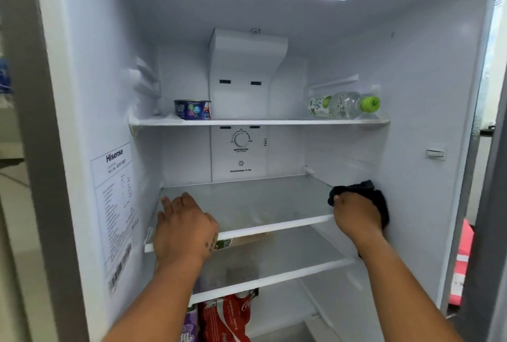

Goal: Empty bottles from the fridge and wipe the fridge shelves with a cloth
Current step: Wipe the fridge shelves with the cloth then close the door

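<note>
The open fridge has three glass shelves. My left hand (183, 227) rests flat on the front left of the middle shelf (252, 201), fingers spread, holding nothing. My right hand (356, 214) presses a dark cloth (369, 193) against the right end of that shelf by the side wall. A clear bottle with a green cap (346, 105) lies on its side on the top shelf (258, 122) at the right. Part of a green-labelled bottle (223, 244) shows under the middle shelf, mostly hidden by my left hand.
A dark blue tub (192, 109) stands on the top shelf at the left. Below the lowest shelf (274, 275) lie a red cola pack (227, 317) and a purple packet (189, 328). The temperature dial (241, 139) sits on the back wall.
</note>
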Tool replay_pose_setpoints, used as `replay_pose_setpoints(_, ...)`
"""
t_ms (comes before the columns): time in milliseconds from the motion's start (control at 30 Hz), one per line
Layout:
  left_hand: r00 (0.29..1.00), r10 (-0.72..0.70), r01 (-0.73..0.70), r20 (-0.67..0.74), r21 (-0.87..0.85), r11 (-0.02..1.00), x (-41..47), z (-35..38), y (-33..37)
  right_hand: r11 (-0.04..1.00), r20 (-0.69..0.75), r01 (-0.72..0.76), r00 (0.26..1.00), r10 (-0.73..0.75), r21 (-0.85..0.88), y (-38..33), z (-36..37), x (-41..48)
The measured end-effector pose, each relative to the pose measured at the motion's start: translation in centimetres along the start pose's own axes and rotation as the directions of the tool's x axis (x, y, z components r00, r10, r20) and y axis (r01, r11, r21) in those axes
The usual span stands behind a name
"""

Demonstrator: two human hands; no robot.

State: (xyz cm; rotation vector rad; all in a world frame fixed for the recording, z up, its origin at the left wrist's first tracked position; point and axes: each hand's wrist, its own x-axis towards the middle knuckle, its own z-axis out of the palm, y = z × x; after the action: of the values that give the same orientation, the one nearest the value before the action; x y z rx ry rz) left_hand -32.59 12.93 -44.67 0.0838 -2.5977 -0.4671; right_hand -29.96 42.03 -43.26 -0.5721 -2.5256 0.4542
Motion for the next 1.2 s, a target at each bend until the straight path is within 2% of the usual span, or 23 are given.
replay_pose_setpoints(100,1.0,0.008,-0.008,-0.011,-0.006,1.0,0.0,0.0,0.0,0.983,0.005,0.185,0.983,-0.185,0.007,-3.8,1.6,-1.8)
replay_pose_setpoints(200,1.0,0.014,-0.014,-0.007,-0.018,1.0,-0.1,-0.1,0.0,0.931,-0.044,0.359,0.933,-0.357,0.067,-7.5,2.8,-4.9)
replay_pose_setpoints(333,0.999,0.038,-0.039,-0.01,-0.058,0.998,0.0,0.0,-0.3,0.848,-0.053,0.412,0.906,-0.419,0.334,-8.4,2.9,-7.4)
replay_pose_setpoints(400,0.998,0.054,-0.056,-0.025,-0.093,0.994,-0.1,0.0,-0.4,0.773,-0.006,0.338,0.918,-0.398,0.536,-8.0,2.3,-8.4)
replay_pose_setpoints(433,0.998,0.06,-0.064,-0.035,-0.117,0.991,-0.2,-0.1,-0.4,0.696,0.047,0.246,0.927,-0.373,0.675,-7.9,1.8,-8.9)
replay_pose_setpoints(467,0.995,0.077,-0.084,-0.061,-0.138,0.987,-0.4,-0.2,-0.4,0.569,0.113,0.112,0.932,-0.344,0.815,-7.7,1.3,-9.5)
replay_pose_setpoints(533,0.975,0.145,-0.18,-0.17,-0.215,0.96,-1.2,-0.2,-0.4,0.219,0.271,-0.207,0.907,-0.322,0.954,-7.2,0.6,-10.4)
replay_pose_setpoints(567,0.959,0.172,-0.241,-0.225,-0.326,0.914,-2.0,-0.3,-0.3,0.05,0.336,-0.34,0.878,-0.34,0.939,-6.9,0.5,-10.9)
replay_pose_setpoints(633,0.945,0.186,-0.32,-0.27,-0.638,0.701,-4.4,-0.4,0.3,-0.149,0.429,-0.514,0.817,-0.386,0.845,-6.2,0.3,-12.4)
replay_pose_setpoints(667,0.956,0.163,-0.293,-0.244,-0.778,0.555,-5.9,-0.3,0.8,-0.203,0.463,-0.573,0.786,-0.409,0.794,-5.9,0.3,-13.1)
replay_pose_setpoints(733,0.994,0.092,-0.081,-0.06,-0.967,0.242,-8.8,0.3,1.1,-0.275,0.511,-0.674,0.714,-0.479,0.685,-5.6,0.5,-14.6)
replay_pose_setpoints(800,0.97,0.12,0.214,0.211,-0.977,-0.015,-11.2,1.2,0.7,-0.283,0.518,-0.724,0.661,-0.543,0.629,-5.0,0.6,-16.0)
replay_pose_setpoints(833,0.928,0.186,0.343,0.324,-0.936,-0.078,-12.3,1.7,0.0,-0.264,0.512,-0.733,0.643,-0.57,0.627,-4.6,0.9,-16.7)
replay_pose_setpoints(900,0.841,0.342,0.485,0.419,-0.864,-0.133,-14.2,2.9,-1.6,-0.238,0.507,-0.753,0.606,-0.613,0.613,-3.9,1.7,-18.1)
replay_pose_setpoints(933,0.805,0.403,0.52,0.435,-0.844,-0.129,-15.0,3.5,-2.4,-0.235,0.512,-0.754,0.606,-0.609,0.613,-3.6,2.2,-18.6)
replay_pose_setpoints(1033,0.737,0.511,0.543,0.443,-0.838,-0.058,-17.3,4.7,-4.5,-0.222,0.508,-0.693,0.674,-0.537,0.686,-2.5,3.8,-20.1)
replay_pose_setpoints(1133,0.744,0.464,0.51,0.481,-0.857,0.071,-18.1,5.1,-5.8,-0.162,0.515,-0.625,0.741,-0.431,0.764,-1.7,4.2,-20.5)
replay_pose_setpoints(1167,0.758,0.416,0.51,0.502,-0.854,0.103,-18.2,5.1,-6.3,-0.088,0.52,-0.586,0.771,-0.368,0.806,-1.2,4.5,-20.5)
replay_pose_setpoints(1200,0.772,0.371,0.51,0.516,-0.851,0.124,-18.4,5.2,-6.7,0.067,0.509,-0.514,0.81,-0.29,0.855,-0.6,4.5,-20.4)
